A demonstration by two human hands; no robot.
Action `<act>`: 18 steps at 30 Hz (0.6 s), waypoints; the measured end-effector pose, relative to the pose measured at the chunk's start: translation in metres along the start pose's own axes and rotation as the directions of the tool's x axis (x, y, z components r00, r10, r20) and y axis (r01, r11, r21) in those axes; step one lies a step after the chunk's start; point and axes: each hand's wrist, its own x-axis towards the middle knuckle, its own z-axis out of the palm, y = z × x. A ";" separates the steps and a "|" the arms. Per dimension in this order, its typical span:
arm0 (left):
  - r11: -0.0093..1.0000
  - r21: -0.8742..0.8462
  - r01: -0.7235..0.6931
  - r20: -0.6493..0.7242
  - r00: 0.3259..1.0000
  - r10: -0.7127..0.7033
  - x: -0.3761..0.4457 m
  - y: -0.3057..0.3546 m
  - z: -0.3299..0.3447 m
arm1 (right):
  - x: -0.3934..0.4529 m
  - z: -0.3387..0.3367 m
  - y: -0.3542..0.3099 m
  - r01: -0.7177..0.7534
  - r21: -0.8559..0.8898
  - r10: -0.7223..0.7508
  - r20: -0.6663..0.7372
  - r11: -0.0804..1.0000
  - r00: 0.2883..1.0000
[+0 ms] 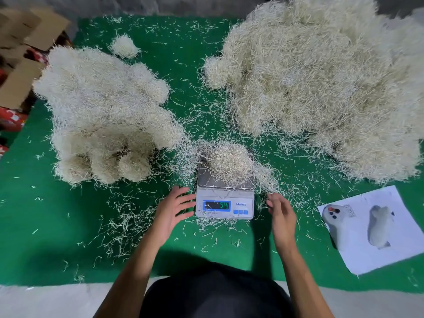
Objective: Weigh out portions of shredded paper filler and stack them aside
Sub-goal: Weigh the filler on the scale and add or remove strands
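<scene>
Cream shredded paper portion [226, 161] heaped on scale [225, 204] pan, directly ahead of and between both hands. Left hand [175, 208] spread, fingers straight, just beside scale's left edge; right hand [281, 213] loosely open, empty, near its right edge; about equally near. Display lit, reading 54. Weighed clumps [107, 115] forward-left; bulk heap [321, 83] forward-right. Green table [46, 226] strewn with strands.

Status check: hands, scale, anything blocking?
Left hand and right hand open, flanking scale. Portion on pan, display lit. Loose shreds around; nothing blocking.
</scene>
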 end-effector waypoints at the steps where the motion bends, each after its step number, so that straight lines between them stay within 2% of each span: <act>1: 0.999 -0.040 0.012 -0.014 1.000 -0.013 -0.003 -0.001 0.001 | -0.002 -0.002 0.002 -0.004 0.014 0.005 -0.006 1.000 1.000; 5: 0.993 -0.117 0.027 -0.059 0.998 -0.034 -0.010 -0.004 0.003 | -0.006 -0.002 0.004 -0.040 0.020 0.040 -0.018 0.999 0.999; 18: 0.985 -0.168 0.036 -0.131 0.990 -0.059 -0.012 -0.010 -0.007 | -0.014 0.005 0.008 -0.041 0.057 0.039 0.033 0.998 0.999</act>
